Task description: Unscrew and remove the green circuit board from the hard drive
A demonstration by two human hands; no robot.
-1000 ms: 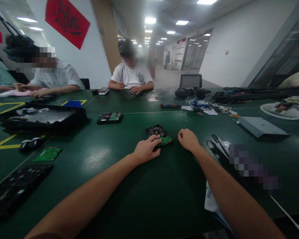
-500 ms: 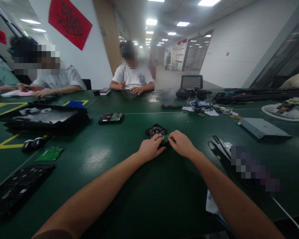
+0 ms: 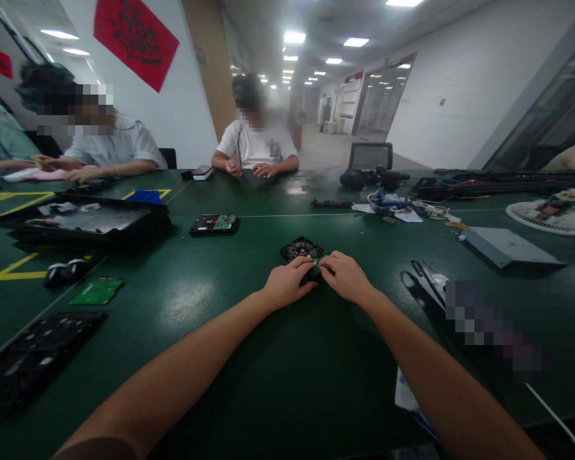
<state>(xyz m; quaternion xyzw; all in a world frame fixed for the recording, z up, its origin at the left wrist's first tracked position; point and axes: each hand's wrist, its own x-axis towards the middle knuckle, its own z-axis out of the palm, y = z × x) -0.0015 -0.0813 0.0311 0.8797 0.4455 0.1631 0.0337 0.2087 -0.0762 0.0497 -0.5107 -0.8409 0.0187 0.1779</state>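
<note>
Presumably for steadiness, the left hand (image 3: 293,282) is resting, part-curled, on the drive (image 3: 299,248) lying on the table (image 3: 249,370); the right hand (image 3: 345,275) is touching its right side, bunched, both holds being indiscernible.

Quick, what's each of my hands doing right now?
Left hand: fingers over the black drive; whether it grips can't be told.
Right hand: fingers curled at the drive's green board; whether they pinch it can't be told.

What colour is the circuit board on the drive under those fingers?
The circuit board is green; the head view shows it, partly covered by fingers.
</note>
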